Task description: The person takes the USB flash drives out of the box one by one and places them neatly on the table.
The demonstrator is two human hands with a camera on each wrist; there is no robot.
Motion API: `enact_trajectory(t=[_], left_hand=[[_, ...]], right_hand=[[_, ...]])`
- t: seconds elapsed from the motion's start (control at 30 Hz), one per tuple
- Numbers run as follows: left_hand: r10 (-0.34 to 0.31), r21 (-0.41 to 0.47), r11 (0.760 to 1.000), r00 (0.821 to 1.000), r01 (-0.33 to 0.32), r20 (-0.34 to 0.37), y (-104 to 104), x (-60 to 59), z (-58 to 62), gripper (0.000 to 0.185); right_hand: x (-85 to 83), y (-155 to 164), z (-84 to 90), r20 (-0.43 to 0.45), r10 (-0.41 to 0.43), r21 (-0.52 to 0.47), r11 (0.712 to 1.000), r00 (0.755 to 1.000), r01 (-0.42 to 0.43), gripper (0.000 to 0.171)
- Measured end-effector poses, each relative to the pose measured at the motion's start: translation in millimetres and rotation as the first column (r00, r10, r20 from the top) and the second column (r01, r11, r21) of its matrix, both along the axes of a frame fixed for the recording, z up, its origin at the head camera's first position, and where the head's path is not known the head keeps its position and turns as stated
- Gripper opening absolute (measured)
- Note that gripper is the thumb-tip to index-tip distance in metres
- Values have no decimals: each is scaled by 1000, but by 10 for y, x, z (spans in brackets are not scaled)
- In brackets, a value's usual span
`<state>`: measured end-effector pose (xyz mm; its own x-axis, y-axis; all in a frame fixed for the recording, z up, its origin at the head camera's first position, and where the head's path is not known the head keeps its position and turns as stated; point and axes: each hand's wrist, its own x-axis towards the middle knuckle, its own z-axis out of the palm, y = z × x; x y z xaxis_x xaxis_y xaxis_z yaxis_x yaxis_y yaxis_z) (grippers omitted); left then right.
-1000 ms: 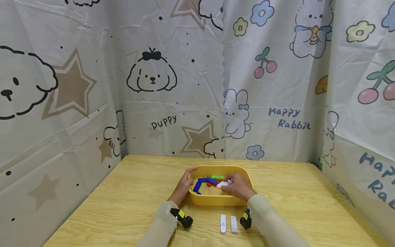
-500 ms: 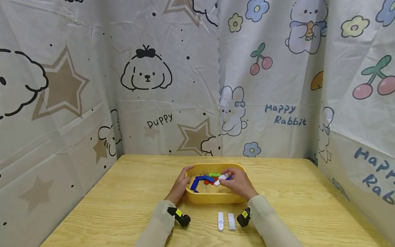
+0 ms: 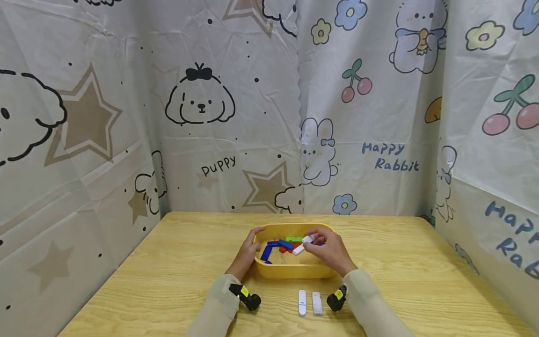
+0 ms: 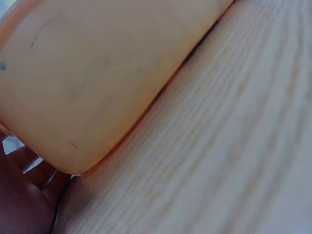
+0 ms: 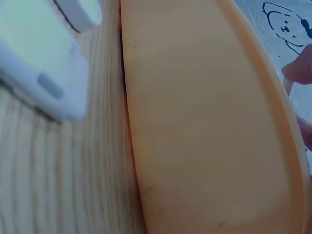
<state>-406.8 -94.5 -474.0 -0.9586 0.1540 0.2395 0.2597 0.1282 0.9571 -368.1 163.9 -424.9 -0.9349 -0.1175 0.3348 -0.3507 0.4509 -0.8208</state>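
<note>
In the head view a yellow plastic bin stands on the wooden table. My left hand grips its left rim; the left wrist view shows the fingers against the bin's outer wall. Over the bin's right part my right hand pinches a white USB stick between thumb and fingers. Just below it another white USB stick lies among the blue sticks, a green stick and red pieces. My right hand hides part of the bin's contents.
Two white USB sticks lie side by side in front of the bin, the left one rounded, the right one squarer. Patterned curtains surround the wooden tabletop at the back and sides.
The right hand has raised a white USB stick from the pile, so it now stands apart from the white one below. The left hand keeps its hold on the rim.
</note>
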Motion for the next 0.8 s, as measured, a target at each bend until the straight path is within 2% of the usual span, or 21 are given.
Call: enact_trajectory(t=[0.07,0.27,0.3,0.4,0.6,0.8], left_hand=[[3,-12,1000,1000,-3,5,5,37,38,60],[-1,-25,1000,1000,1,0,10,45,38,60],[-1,-22,1000,1000,1,2,7,4,0,60],[-7,-21,1000,1000,8,13,6,-3,2,60],[-3,-13,1000,1000,3,9,7,-23,13,59],[6,-5,1000,1000,-6,5,7,-13,-15,59]], right_hand=[[1,7,-2,-18,19,-19,1000,1000,-20,25],[2,20,-5,-65,72,-67,995,995,-76,24],[7,20,7,-67,89,-69,993,994,-93,25],[36,13,58,-68,164,-56,984,984,-168,25],[133,-44,256,-80,360,75,932,930,-354,22],[322,-139,473,-42,438,278,868,898,-411,18]])
